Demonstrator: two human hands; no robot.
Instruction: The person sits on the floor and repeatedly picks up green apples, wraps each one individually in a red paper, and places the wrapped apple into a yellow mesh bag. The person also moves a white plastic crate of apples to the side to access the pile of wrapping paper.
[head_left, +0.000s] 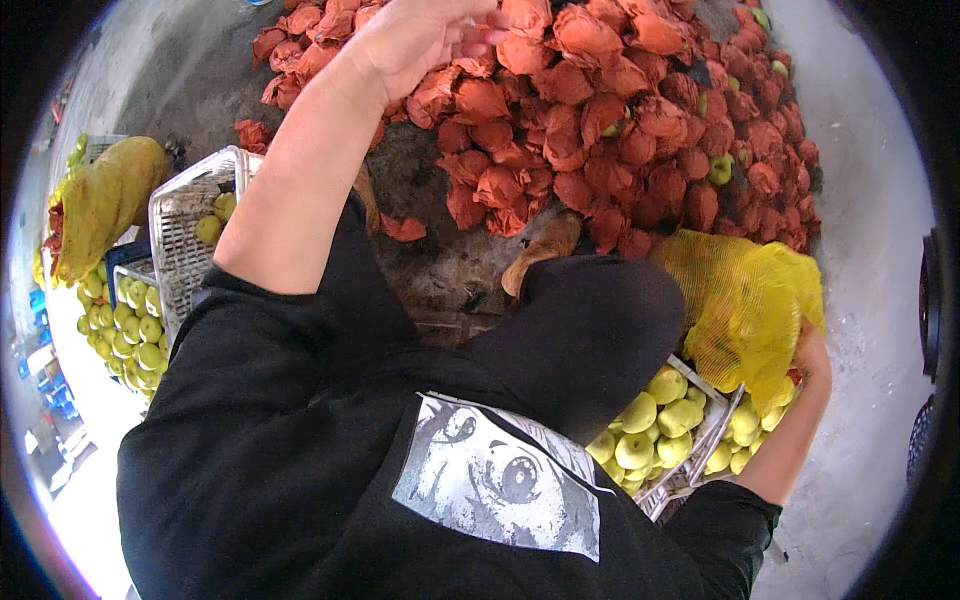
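My left hand (427, 37) reaches over a large heap of fruit in crumpled red paper wrappers (600, 112). Its fingers are bent beside a wrapped fruit (523, 51); the top edge of the view cuts off part of the hand, and its grip is unclear. At the right, my right hand (814, 352) grips a yellow mesh bag (750, 300), which partly hides the fingers. The bag hangs over crates of yellow-green fruit, with a bit of red by the fingertips. Beside my knee, yellow-green fruit (637, 446) fills a white plastic crate (701, 442).
On the left, a white slatted crate (176, 232) holds a few fruits. Beyond it lie a full yellow mesh sack (112, 202) and more yellow-green fruit (131, 330). Torn red paper (403, 227) and a brown curled piece (540, 251) lie near my legs.
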